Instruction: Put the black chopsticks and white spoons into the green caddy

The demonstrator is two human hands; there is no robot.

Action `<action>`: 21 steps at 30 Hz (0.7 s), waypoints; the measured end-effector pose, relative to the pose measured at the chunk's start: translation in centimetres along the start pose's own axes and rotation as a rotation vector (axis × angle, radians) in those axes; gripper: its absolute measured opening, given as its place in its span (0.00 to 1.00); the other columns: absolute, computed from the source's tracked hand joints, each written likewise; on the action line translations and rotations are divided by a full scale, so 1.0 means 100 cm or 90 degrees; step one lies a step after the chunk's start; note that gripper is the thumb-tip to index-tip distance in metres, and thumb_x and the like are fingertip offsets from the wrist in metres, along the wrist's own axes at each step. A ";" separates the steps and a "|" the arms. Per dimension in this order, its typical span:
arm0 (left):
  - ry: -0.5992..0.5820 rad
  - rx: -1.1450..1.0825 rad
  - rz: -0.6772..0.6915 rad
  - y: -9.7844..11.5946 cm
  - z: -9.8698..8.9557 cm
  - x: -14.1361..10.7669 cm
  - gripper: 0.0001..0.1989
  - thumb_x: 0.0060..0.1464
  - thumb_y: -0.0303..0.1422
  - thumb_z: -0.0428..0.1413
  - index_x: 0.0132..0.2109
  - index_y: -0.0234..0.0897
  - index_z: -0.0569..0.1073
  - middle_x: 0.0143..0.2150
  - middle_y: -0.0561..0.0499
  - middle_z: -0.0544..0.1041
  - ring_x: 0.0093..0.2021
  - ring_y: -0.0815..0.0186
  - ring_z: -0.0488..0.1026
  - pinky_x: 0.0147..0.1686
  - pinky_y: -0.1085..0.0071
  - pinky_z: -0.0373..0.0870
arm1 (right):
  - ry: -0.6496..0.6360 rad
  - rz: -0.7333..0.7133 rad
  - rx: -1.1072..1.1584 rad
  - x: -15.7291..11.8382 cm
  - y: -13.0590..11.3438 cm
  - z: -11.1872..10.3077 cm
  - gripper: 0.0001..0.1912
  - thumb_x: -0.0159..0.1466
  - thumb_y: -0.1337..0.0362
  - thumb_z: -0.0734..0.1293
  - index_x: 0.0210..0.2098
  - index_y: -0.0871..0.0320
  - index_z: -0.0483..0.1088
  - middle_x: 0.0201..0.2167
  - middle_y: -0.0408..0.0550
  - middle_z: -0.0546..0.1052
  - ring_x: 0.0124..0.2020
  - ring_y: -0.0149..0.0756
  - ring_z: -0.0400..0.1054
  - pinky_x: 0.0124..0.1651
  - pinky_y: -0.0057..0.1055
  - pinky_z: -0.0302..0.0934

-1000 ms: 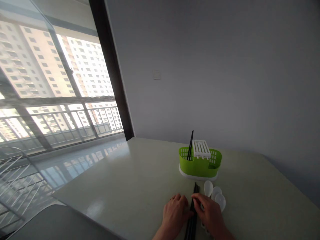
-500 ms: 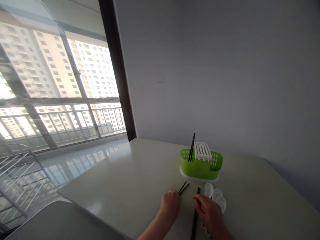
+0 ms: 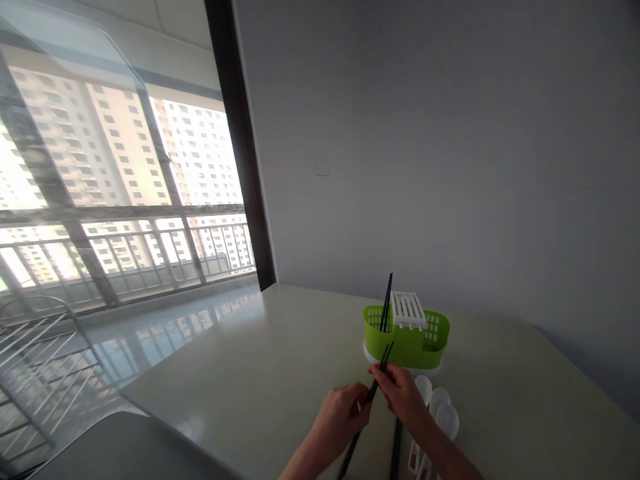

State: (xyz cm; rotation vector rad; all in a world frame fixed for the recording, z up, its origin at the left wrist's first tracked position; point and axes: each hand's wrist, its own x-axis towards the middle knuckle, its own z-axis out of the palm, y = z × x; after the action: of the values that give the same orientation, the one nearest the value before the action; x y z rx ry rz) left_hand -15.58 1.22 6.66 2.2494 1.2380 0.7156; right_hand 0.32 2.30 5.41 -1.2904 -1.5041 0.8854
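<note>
Chopsticks (image 3: 373,391), slim, black and tapered, were gripped in the curled left hand (image 3: 345,409), slanting up past its thumb to where they were pinched near their tips by the right hand (image 3: 397,388). More chopsticks (image 3: 396,448) were laid below the right wrist on the smooth, pale table (image 3: 280,373). Beyond, a rounded green basket (image 3: 403,348) was pierced with slots; white, round-bowled spoons (image 3: 447,420) were partly covered by the right forearm.
</note>
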 end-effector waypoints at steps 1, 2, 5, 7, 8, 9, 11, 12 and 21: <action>0.017 -0.051 0.005 0.002 -0.002 0.000 0.07 0.49 0.26 0.49 0.33 0.36 0.71 0.24 0.56 0.71 0.24 0.74 0.67 0.26 0.81 0.61 | 0.001 -0.033 0.002 0.001 -0.011 -0.002 0.21 0.61 0.47 0.57 0.35 0.59 0.67 0.17 0.36 0.62 0.18 0.27 0.57 0.21 0.25 0.52; 0.030 -0.102 0.011 0.003 -0.003 -0.001 0.07 0.50 0.27 0.48 0.34 0.36 0.71 0.25 0.55 0.71 0.24 0.75 0.66 0.26 0.81 0.61 | -0.003 -0.090 0.000 0.001 -0.023 -0.005 0.19 0.61 0.49 0.58 0.33 0.58 0.67 0.19 0.38 0.65 0.22 0.28 0.60 0.25 0.25 0.55; 0.052 -0.222 0.013 0.003 -0.005 -0.001 0.08 0.52 0.29 0.48 0.37 0.35 0.71 0.28 0.55 0.70 0.24 0.75 0.66 0.24 0.81 0.64 | -0.027 -0.212 -0.048 -0.002 -0.051 -0.012 0.16 0.63 0.53 0.58 0.27 0.57 0.64 0.23 0.40 0.67 0.27 0.29 0.61 0.31 0.25 0.54; 0.062 -0.266 0.002 0.002 -0.004 -0.001 0.07 0.52 0.31 0.50 0.36 0.35 0.71 0.27 0.54 0.70 0.23 0.75 0.66 0.23 0.81 0.64 | -0.045 -0.233 -0.090 -0.005 -0.058 -0.013 0.16 0.64 0.54 0.58 0.25 0.57 0.62 0.21 0.38 0.66 0.25 0.28 0.59 0.29 0.25 0.52; 0.069 -0.279 -0.005 0.000 -0.002 -0.001 0.07 0.52 0.31 0.50 0.36 0.35 0.71 0.27 0.54 0.70 0.22 0.75 0.66 0.22 0.81 0.64 | -0.057 -0.238 -0.107 -0.006 -0.059 -0.013 0.16 0.64 0.54 0.58 0.25 0.57 0.62 0.21 0.38 0.65 0.24 0.27 0.58 0.29 0.25 0.51; 0.074 -0.286 -0.010 0.000 -0.001 -0.002 0.07 0.52 0.32 0.51 0.35 0.35 0.71 0.28 0.54 0.70 0.22 0.75 0.65 0.21 0.81 0.64 | -0.070 -0.239 -0.120 -0.008 -0.058 -0.012 0.16 0.64 0.54 0.57 0.25 0.57 0.63 0.21 0.38 0.66 0.24 0.27 0.58 0.29 0.25 0.51; 0.083 -0.283 -0.015 -0.001 0.002 -0.004 0.07 0.52 0.33 0.51 0.33 0.34 0.72 0.28 0.54 0.70 0.22 0.75 0.65 0.20 0.82 0.64 | -0.092 -0.237 -0.136 -0.013 -0.055 -0.010 0.16 0.64 0.55 0.57 0.27 0.58 0.65 0.23 0.39 0.67 0.26 0.28 0.59 0.30 0.25 0.52; 0.087 -0.273 -0.017 0.000 0.002 -0.005 0.08 0.52 0.33 0.51 0.32 0.34 0.72 0.29 0.53 0.71 0.23 0.75 0.66 0.21 0.82 0.64 | -0.097 -0.235 -0.141 -0.015 -0.054 -0.009 0.16 0.65 0.55 0.57 0.28 0.58 0.66 0.23 0.40 0.68 0.26 0.28 0.60 0.30 0.25 0.52; 0.178 -0.152 0.024 0.019 -0.045 0.014 0.11 0.54 0.36 0.51 0.36 0.38 0.76 0.33 0.52 0.76 0.32 0.71 0.70 0.30 0.79 0.66 | -0.001 -0.272 -0.251 -0.031 -0.034 -0.034 0.15 0.65 0.58 0.56 0.49 0.54 0.64 0.29 0.41 0.73 0.27 0.29 0.67 0.33 0.24 0.60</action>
State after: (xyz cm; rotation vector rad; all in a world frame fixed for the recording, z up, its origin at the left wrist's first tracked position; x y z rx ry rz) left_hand -16.65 2.19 11.59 2.0311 1.1635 1.1605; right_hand 2.59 -1.51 9.01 -1.1644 -1.9252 0.3222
